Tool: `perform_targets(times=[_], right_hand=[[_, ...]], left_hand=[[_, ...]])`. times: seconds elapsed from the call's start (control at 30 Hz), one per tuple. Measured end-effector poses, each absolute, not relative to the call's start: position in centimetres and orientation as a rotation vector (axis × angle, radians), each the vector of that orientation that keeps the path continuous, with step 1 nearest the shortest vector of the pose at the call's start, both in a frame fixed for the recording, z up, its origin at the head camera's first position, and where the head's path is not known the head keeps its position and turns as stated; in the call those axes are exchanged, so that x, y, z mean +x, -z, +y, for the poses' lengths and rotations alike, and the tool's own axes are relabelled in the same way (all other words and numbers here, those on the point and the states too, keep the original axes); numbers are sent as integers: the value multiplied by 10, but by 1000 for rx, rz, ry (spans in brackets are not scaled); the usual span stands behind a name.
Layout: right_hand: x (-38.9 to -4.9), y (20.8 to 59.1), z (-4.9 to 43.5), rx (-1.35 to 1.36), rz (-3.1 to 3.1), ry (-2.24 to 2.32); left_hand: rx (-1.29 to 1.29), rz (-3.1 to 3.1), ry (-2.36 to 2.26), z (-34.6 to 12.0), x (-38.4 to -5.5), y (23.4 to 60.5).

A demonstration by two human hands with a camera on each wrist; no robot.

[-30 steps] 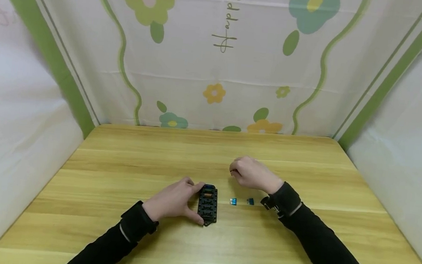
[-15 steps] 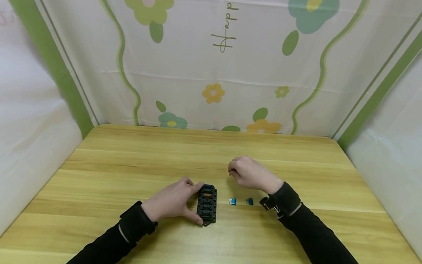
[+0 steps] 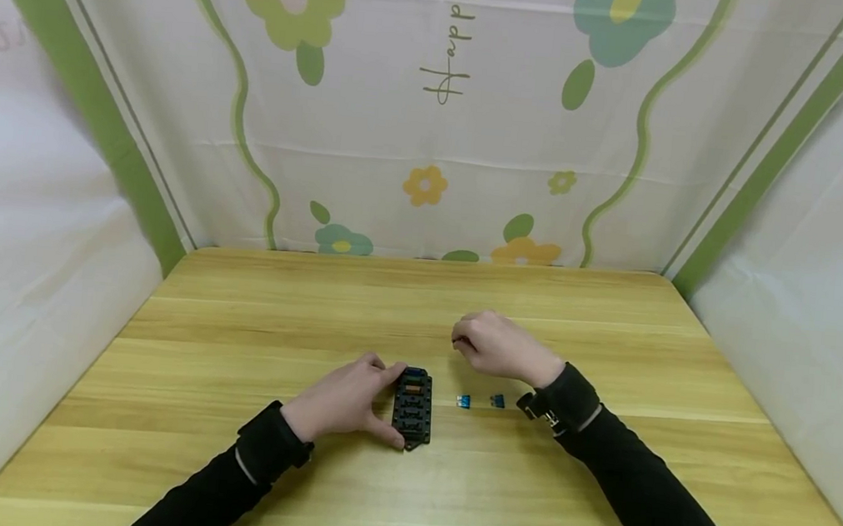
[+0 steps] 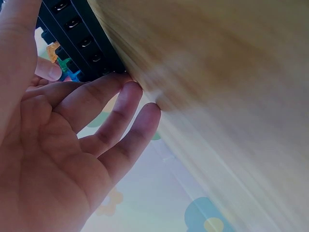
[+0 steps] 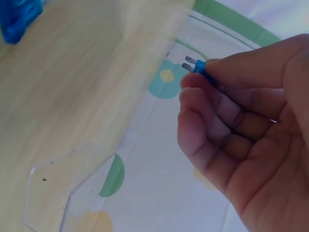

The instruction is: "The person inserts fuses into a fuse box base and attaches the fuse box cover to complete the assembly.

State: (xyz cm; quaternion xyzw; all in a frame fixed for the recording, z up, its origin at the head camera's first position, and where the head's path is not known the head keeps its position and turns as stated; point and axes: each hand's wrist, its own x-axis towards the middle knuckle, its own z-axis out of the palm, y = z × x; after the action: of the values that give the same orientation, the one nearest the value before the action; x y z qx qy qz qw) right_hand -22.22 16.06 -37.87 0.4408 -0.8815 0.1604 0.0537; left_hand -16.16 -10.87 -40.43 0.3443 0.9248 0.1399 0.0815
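My left hand (image 3: 345, 398) holds a black fuse block (image 3: 411, 417) on the table, thumb at its near end and index finger at its far end. Its other fingertips rest near the tabletop in the left wrist view. Orange, green and blue blade fuses sit at the block's far end, seen also beyond its dark side (image 4: 89, 36); the nearer slots show no coloured fuse. My right hand (image 3: 500, 345), above the table farther back and right, pinches a blue blade fuse (image 5: 200, 68) between thumb and index finger, its two metal prongs sticking out. The other fingers are curled.
Two blue blade fuses, one (image 3: 463, 401) nearer the block and one (image 3: 497, 401) nearer the right wrist, lie on the wooden table (image 3: 259, 483). A clear plastic angular piece (image 5: 48, 183) shows in the right wrist view. Flowered cloth (image 3: 373, 125) closes the back and sides.
The head view has drifted slightly. My right hand shifts a touch to the left with its fingers still pinched; the left hand and fuse block stay in place.
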Motion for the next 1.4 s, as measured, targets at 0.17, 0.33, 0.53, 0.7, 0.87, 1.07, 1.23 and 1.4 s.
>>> perform_targets(times=[0.17, 0.33, 0.53, 0.7, 0.87, 1.07, 1.23, 1.4], right_hand=[[-219, 376, 159, 1352, -2658, -500], [-217, 375, 158, 1355, -2647, -505], [-216, 375, 159, 1367, -2613, -488], [-215, 372, 156, 1399, -2574, -473], [-213, 373, 154, 1448, -2507, -442], [-211, 373, 151, 1473, -2459, -393], [-209, 372, 150, 1473, -2473, -368], [-206, 370, 147, 1494, -2492, -392]], left_hand=[[1033, 2759, -413, -109, -161, 404], [1036, 2760, -416, -109, -161, 403], [1035, 2754, -422, -109, -163, 402], [1033, 2758, -416, -109, -163, 401], [1034, 2761, -419, -109, -163, 401], [1023, 2752, -419, -110, -163, 403], [1019, 2749, -419, -110, -164, 403], [1018, 2747, -424, -110, -164, 402]])
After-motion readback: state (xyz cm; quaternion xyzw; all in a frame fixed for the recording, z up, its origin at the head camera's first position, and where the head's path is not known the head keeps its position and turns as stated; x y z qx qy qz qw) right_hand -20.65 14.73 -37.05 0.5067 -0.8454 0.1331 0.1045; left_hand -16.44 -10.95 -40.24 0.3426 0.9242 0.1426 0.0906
